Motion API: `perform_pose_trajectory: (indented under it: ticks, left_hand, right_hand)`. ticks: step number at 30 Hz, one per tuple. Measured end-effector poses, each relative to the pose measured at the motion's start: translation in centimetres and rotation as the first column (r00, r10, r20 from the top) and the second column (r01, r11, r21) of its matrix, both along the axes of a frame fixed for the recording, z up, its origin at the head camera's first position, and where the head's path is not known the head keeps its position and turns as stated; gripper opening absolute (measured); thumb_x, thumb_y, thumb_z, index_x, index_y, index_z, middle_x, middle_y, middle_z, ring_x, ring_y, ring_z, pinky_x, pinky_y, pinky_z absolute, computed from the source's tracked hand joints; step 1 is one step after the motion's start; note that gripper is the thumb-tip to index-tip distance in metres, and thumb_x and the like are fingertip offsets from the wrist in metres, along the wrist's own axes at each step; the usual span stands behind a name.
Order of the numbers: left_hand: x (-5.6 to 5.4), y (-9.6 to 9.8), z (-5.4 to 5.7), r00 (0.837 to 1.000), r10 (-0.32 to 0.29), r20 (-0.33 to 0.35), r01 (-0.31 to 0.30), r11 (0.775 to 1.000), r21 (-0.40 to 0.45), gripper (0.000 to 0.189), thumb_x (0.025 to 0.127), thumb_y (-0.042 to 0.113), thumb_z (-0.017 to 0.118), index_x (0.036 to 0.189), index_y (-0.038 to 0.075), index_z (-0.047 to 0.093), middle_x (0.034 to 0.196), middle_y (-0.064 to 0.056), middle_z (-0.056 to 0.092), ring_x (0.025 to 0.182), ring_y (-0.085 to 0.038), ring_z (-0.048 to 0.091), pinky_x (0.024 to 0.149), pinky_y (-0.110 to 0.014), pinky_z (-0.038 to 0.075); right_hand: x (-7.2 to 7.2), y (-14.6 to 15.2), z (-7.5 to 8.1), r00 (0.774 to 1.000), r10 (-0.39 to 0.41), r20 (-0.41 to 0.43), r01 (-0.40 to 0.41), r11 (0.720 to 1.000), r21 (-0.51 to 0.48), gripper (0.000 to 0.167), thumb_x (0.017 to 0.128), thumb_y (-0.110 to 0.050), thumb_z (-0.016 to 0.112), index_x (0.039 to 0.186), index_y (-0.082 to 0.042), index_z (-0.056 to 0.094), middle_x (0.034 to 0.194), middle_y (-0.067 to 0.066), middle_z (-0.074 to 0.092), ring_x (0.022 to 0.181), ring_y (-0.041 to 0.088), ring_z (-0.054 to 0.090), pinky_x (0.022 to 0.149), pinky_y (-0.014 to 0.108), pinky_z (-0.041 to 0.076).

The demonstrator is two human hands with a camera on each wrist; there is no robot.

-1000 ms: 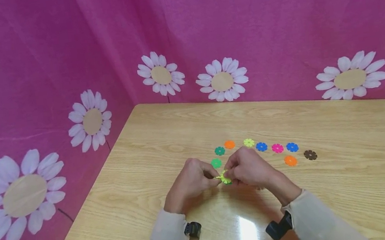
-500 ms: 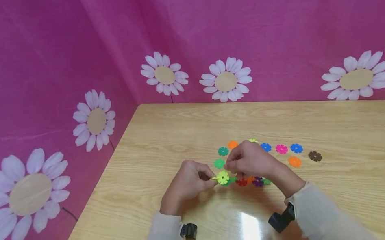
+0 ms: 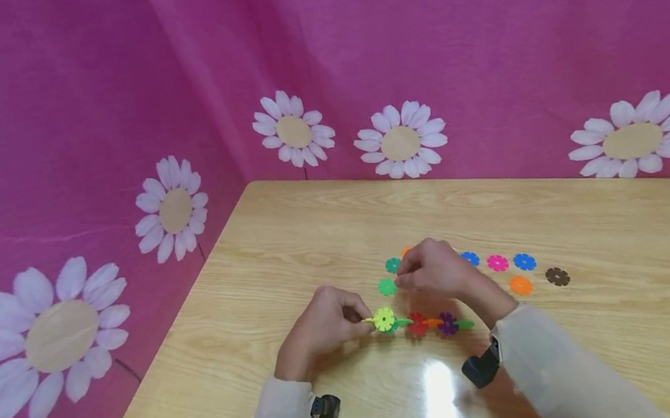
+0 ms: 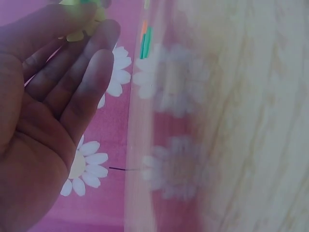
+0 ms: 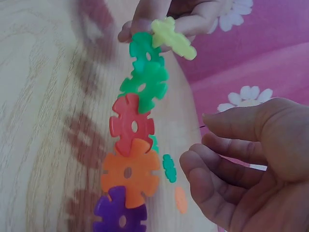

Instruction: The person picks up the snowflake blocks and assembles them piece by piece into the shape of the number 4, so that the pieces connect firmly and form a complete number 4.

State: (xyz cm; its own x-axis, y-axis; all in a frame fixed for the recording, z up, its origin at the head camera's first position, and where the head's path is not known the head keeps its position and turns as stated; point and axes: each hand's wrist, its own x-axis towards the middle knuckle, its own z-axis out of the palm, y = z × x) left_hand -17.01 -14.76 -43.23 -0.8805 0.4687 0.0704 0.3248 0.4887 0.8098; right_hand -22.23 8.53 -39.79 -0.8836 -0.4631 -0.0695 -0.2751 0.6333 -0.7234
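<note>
My left hand (image 3: 323, 321) pinches a yellow notched flower disc (image 4: 76, 35) at the left end of a chain of interlocked plastic discs. Along the chain, close over the table, come a bright yellow disc (image 3: 384, 319), green ones (image 5: 144, 87), a red disc (image 5: 131, 125), an orange disc (image 5: 130, 172), a purple disc (image 5: 120, 212) and a green end disc (image 3: 465, 324). My right hand (image 3: 440, 273) hovers above and behind the chain, its fingers loosely bent, thumb apart, nothing between them. In the head view it overlaps some loose discs.
On the wooden table (image 3: 235, 366) lie loose discs: light green (image 3: 387, 287), dark green (image 3: 393, 266), pink (image 3: 498, 263), blue (image 3: 524, 261), orange (image 3: 521, 285) and brown (image 3: 557, 277). A pink curtain (image 3: 478, 39) with printed daisies stands behind and left of the table.
My right hand has let go of the bright yellow disc and moved up, away from the chain. The chain now shows fully; my left hand keeps its pinch. The head view has shifted slightly.
</note>
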Motion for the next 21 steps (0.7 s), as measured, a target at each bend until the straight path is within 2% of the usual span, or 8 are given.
perform_pose_trajectory:
  ticks: [6, 15, 21]
  left_hand:
    - [0.1, -0.3, -0.1, 1.000, -0.002, 0.000, 0.002, 1.000, -0.007, 0.010, 0.080, 0.000, 0.080, 0.079, 0.010, 0.077, 0.075, 0.009, 0.069, 0.070, -0.007, 0.063, 0.068, -0.025, 0.052]
    - [0.2, -0.6, -0.4, 1.000, -0.004, 0.006, 0.004, 1.000, 0.019, 0.011, 0.080, -0.002, 0.079, 0.078, 0.009, 0.077, 0.075, 0.007, 0.069, 0.069, -0.006, 0.064, 0.067, -0.024, 0.052]
    - [0.2, -0.6, -0.4, 1.000, 0.009, 0.007, -0.009, 1.000, 0.006, 0.011, 0.079, -0.002, 0.078, 0.078, 0.009, 0.076, 0.074, 0.006, 0.069, 0.068, -0.006, 0.062, 0.065, -0.024, 0.050]
  right_hand:
    - [-0.8, -0.7, -0.8, 1.000, -0.005, -0.007, 0.005, 1.000, 0.019, 0.009, 0.085, -0.010, 0.074, 0.090, -0.003, 0.077, 0.084, 0.002, 0.071, 0.082, 0.021, 0.060, 0.074, 0.039, 0.053]
    - [-1.9, -1.9, -1.5, 0.999, -0.035, 0.017, 0.032, 0.989, 0.145, 0.013, 0.082, -0.013, 0.080, 0.090, -0.004, 0.076, 0.098, 0.007, 0.070, 0.089, 0.023, 0.059, 0.080, 0.040, 0.052]
    - [-2.3, -2.7, -1.8, 1.000, -0.002, -0.020, 0.006, 0.977, 0.211, 0.013, 0.078, -0.017, 0.084, 0.081, -0.007, 0.076, 0.085, 0.001, 0.069, 0.083, 0.021, 0.059, 0.076, 0.037, 0.052]
